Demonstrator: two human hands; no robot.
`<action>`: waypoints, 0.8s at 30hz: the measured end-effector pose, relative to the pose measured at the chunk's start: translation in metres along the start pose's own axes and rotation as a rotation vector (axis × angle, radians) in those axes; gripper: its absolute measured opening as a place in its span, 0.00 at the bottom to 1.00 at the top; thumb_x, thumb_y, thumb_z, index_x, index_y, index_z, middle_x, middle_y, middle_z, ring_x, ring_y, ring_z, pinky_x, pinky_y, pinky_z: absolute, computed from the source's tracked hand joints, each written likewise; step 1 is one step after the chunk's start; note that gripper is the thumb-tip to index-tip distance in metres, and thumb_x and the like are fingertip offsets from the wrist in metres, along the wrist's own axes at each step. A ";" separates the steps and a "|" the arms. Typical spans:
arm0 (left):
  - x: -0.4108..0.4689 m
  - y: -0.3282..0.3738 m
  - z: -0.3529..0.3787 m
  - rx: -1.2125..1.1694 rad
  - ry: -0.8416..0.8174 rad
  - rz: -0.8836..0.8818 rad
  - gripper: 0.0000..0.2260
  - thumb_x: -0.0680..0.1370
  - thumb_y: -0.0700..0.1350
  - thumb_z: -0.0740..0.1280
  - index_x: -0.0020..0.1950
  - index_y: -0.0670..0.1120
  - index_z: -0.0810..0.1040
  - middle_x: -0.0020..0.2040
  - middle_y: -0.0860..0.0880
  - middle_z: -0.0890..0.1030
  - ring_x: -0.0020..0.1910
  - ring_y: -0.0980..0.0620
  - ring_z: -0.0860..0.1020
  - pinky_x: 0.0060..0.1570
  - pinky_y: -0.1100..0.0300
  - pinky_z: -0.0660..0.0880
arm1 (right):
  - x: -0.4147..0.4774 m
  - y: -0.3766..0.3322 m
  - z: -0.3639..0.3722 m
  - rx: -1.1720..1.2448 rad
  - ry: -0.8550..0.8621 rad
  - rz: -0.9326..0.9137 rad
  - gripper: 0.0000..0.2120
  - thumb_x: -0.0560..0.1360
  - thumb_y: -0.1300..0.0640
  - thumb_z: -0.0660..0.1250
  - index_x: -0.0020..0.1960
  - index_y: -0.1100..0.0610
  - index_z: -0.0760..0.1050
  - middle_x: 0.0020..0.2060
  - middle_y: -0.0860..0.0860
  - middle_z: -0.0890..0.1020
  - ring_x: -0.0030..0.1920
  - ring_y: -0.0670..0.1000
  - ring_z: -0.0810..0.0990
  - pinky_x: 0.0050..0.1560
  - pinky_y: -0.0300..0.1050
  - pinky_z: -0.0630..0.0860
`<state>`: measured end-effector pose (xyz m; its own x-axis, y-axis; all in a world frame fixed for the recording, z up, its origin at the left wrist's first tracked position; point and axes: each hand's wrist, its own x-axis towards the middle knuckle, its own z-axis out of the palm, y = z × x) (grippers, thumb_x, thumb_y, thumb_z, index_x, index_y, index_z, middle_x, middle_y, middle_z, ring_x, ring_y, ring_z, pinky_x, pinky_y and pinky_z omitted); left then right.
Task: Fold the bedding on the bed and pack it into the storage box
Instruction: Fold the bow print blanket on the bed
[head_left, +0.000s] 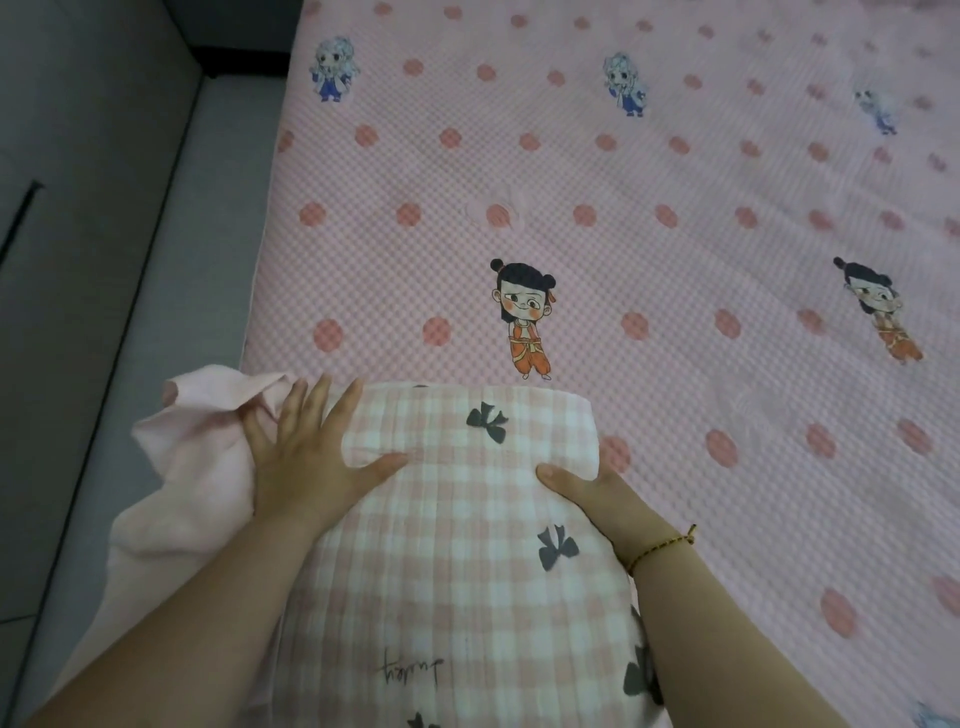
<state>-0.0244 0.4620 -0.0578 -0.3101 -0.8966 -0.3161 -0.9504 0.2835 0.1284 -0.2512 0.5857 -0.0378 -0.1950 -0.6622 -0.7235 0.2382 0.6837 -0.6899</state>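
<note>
A folded pink-and-white checked blanket (467, 545) with dark bow prints lies at the near edge of the bed. My left hand (306, 457) rests flat on its left side, fingers spread, holding nothing. My right hand (592, 493) clasps the blanket's right edge, thumb on top and fingers hidden underneath; a braided bracelet is on that wrist. A plain pale pink cloth (197, 452) spills out from under the blanket at the left, over the bed's edge. No storage box is in view.
The bed is covered by a pink dotted sheet (623, 234) with cartoon figures, stretching ahead and to the right. Grey floor (104, 260) runs along the bed's left side, with a dark gap at the far left.
</note>
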 end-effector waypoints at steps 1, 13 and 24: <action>-0.001 -0.001 0.000 -0.003 -0.006 -0.004 0.56 0.50 0.79 0.34 0.76 0.57 0.47 0.77 0.52 0.47 0.75 0.51 0.42 0.69 0.42 0.36 | -0.002 0.000 0.001 0.003 0.023 -0.001 0.09 0.72 0.55 0.69 0.52 0.50 0.76 0.44 0.47 0.83 0.37 0.41 0.83 0.31 0.32 0.76; -0.059 -0.014 -0.042 -0.194 0.034 -0.148 0.39 0.72 0.68 0.56 0.76 0.54 0.43 0.77 0.49 0.42 0.75 0.51 0.38 0.70 0.45 0.34 | -0.065 -0.024 0.040 -0.113 0.218 -0.347 0.08 0.70 0.67 0.70 0.38 0.54 0.77 0.34 0.48 0.81 0.35 0.46 0.80 0.34 0.37 0.77; -0.139 0.005 -0.098 -0.626 0.154 0.093 0.33 0.77 0.59 0.60 0.76 0.54 0.47 0.77 0.50 0.43 0.75 0.51 0.40 0.71 0.52 0.39 | -0.205 -0.046 0.056 -0.300 0.361 -0.622 0.13 0.68 0.64 0.72 0.39 0.46 0.76 0.39 0.51 0.82 0.44 0.57 0.81 0.50 0.57 0.78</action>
<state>0.0162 0.5543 0.0789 -0.3389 -0.9296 -0.1445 -0.7104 0.1522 0.6872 -0.1687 0.6721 0.1437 -0.5186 -0.8453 -0.1289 -0.2739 0.3070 -0.9114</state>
